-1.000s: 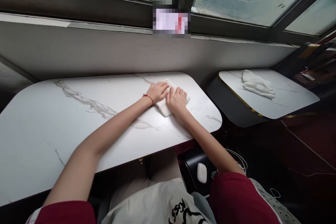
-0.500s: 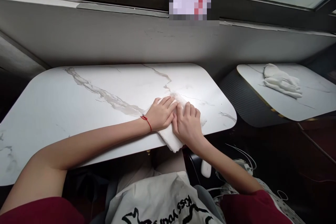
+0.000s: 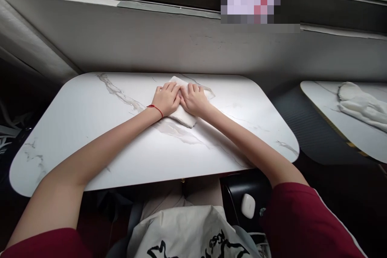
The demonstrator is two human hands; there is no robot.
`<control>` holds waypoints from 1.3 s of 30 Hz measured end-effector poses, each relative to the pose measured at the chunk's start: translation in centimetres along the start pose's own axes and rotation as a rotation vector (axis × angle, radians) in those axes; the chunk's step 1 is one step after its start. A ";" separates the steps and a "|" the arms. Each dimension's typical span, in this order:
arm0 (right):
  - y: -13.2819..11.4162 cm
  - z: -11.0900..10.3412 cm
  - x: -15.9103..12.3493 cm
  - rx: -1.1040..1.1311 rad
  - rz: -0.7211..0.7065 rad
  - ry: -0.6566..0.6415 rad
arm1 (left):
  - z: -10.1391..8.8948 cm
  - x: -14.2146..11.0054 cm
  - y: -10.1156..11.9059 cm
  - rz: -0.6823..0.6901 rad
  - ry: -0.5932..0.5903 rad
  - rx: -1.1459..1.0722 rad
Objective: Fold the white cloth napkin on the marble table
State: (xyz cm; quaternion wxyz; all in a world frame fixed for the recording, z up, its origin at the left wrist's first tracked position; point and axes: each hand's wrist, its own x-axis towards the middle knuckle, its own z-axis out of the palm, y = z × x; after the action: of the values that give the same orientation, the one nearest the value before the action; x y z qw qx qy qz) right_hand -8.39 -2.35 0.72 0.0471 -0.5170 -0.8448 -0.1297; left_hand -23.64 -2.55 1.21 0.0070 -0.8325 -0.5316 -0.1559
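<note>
A folded white cloth (image 3: 185, 117) lies on the white marble table (image 3: 90, 129), near its far edge. My left hand (image 3: 165, 99), with a red string at the wrist, presses flat on the cloth's left part, fingers stretched out. My right hand (image 3: 195, 100) lies flat on it right beside the left, fingertips almost touching. Most of the cloth is hidden under the two hands.
A second marble table (image 3: 320, 100) at the right carries a crumpled white cloth (image 3: 361, 105). A grey wall and window sill run behind the tables. Below the table edge sit a dark bin with a small white case (image 3: 248, 205) and my lap.
Both hands have slid the cloth from the near right edge of the table up to the far middle. The view has also shifted left and down.
</note>
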 end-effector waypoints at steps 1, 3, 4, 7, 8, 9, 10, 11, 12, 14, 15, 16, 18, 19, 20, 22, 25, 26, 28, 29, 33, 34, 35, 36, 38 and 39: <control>-0.2 0.1 1.2 0.003 -0.016 -0.011 | -0.1 0.3 -0.8 -0.030 0.008 0.007; -0.5 0.3 3.2 0.009 -0.030 -0.028 | -0.1 1.0 -2.1 -0.083 0.021 0.012; -0.5 0.5 4.1 0.015 -0.034 -0.028 | -0.1 1.2 -2.7 -0.104 0.028 0.011; -0.1 1.1 6.3 0.057 -0.081 0.005 | -0.1 1.9 -3.7 -0.154 0.054 0.008; 0.2 1.4 6.8 0.077 -0.108 0.019 | 0.0 2.1 -3.9 -0.168 0.063 0.009; 0.5 1.7 7.3 0.099 -0.132 0.032 | 0.0 2.2 -4.0 -0.184 0.070 0.013; 0.8 1.9 7.8 0.121 -0.153 0.043 | 0.1 2.3 -4.1 -0.200 0.075 0.020; 1.1 2.2 8.1 0.143 -0.168 0.053 | 0.1 2.3 -4.1 -0.215 0.077 0.027; 1.4 2.4 8.5 0.164 -0.178 0.064 | 0.1 2.4 -4.1 -0.228 0.076 0.035; 1.7 2.8 8.9 0.198 -0.188 0.083 | 0.1 2.4 -4.1 -0.244 0.071 0.044; 1.8 2.9 9.1 0.209 -0.190 0.091 | 0.1 2.4 -4.1 -0.247 0.068 0.045; 1.9 3.1 9.2 0.217 -0.191 0.097 | 0.1 2.4 -4.2 -0.248 0.067 0.043; 1.8 3.3 9.2 0.228 -0.185 0.103 | 0.2 2.4 -4.2 -0.249 0.068 0.039; 1.8 3.3 9.1 0.232 -0.182 0.107 | 0.2 2.4 -4.3 -0.252 0.070 0.036; 1.8 3.4 9.1 0.234 -0.179 0.112 | 0.3 2.4 -4.3 -0.254 0.072 0.034; 1.7 3.4 8.9 0.237 -0.173 0.120 | 0.4 2.3 -4.4 -0.255 0.078 0.031; 1.6 3.2 8.8 0.239 -0.163 0.120 | 0.5 2.2 -4.5 -0.246 0.079 0.036; 1.5 3.1 8.8 0.238 -0.159 0.117 | 0.5 2.2 -4.5 -0.244 0.076 0.039; 1.2 2.8 8.7 0.228 -0.147 0.106 | 0.4 2.1 -4.5 -0.247 0.068 0.045; 1.0 2.6 8.5 0.220 -0.139 0.098 | 0.4 2.1 -4.5 -0.249 0.064 0.048; -0.2 1.9 7.7 0.187 -0.079 0.070 | 0.0 1.5 -4.6 -0.225 0.043 0.047; -0.6 1.7 7.4 0.185 -0.064 0.068 | -0.1 1.2 -4.6 -0.212 0.037 0.045; -0.9 1.6 7.0 0.186 -0.054 0.069 | -0.3 0.9 -4.7 -0.200 0.033 0.045; -1.3 1.4 6.7 0.188 -0.050 0.072 | -0.4 0.4 -4.6 -0.192 0.029 0.049; -2.2 1.2 5.9 0.193 -0.058 0.086 | -0.8 -0.7 -4.5 -0.188 0.023 0.066; -2.7 1.0 5.4 0.196 -0.067 0.095 | -0.9 -1.4 -4.4 -0.189 0.018 0.078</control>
State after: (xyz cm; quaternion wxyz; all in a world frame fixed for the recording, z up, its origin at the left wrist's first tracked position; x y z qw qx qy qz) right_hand -13.21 1.41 0.44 0.1330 -0.4745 -0.8671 -0.0726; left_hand -28.33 -2.08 1.04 0.0293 -0.7763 -0.6133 -0.1425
